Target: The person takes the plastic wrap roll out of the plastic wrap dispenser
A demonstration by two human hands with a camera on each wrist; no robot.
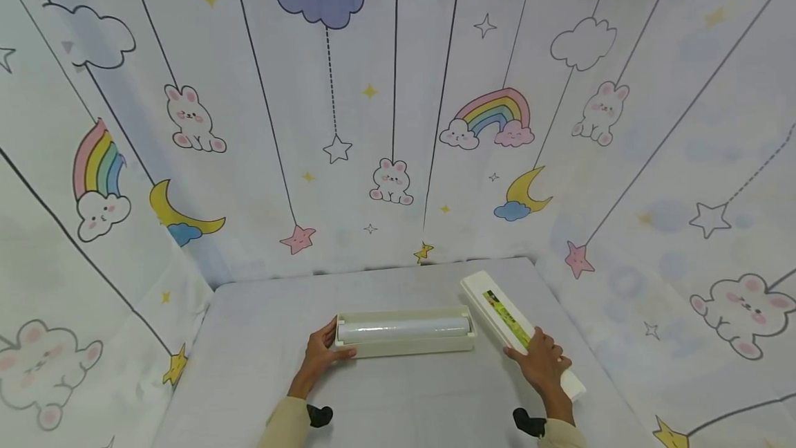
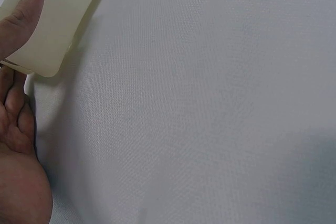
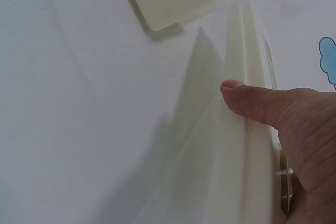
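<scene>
A long cream cling film dispenser box (image 1: 407, 349) lies lidless on the table, with a shiny wrapped roll (image 1: 404, 329) inside it. My left hand (image 1: 318, 355) grips the box's left end, thumb along the front wall and fingers round the back. In the left wrist view the thumb presses flat on the box wall (image 2: 60, 30). My right hand (image 1: 539, 361) holds the long white lid (image 1: 491, 299), which bears a green and yellow label and slants beside the box's right end. The right wrist view shows the thumb on the lid's edge (image 3: 233, 166); the other fingers are mostly hidden.
A pale cloth covers the table (image 1: 249, 344). Fabric walls (image 1: 385, 123) printed with rabbits, clouds and stars stand close behind it and on both sides. Black camera mounts (image 1: 320, 415) sit at both wrists.
</scene>
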